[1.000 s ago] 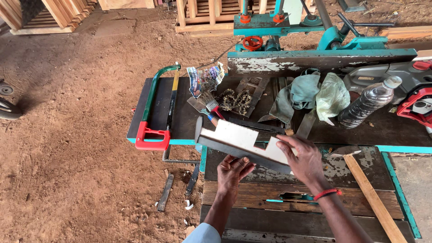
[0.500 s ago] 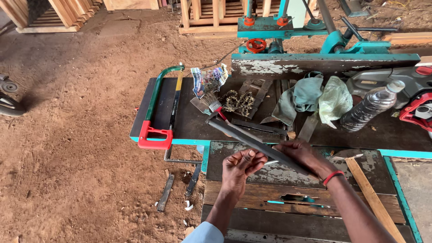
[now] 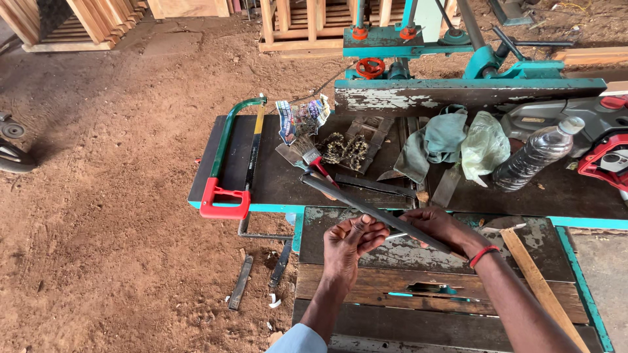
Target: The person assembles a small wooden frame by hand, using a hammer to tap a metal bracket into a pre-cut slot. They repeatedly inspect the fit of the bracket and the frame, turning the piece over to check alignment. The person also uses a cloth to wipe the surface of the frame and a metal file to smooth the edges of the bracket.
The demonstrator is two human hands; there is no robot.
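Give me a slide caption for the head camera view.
Both hands, left hand and right hand, hold a long dark strip above a cluttered workbench.

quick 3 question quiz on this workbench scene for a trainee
1. True or false: both hands touch the long grey blade.
2. Which lies at the left end of the dark bench? A) a clear bottle B) a hacksaw C) a wood strip
3. Fill in: the right hand wears a ____ wristband.

Key
1. True. The left hand meets the blade from below and the right hand grips it farther along.
2. B. The hacksaw, green frame with a red handle, lies there; the bottle is far to the right, and the wood strip lies on the near table.
3. Red: wristband.
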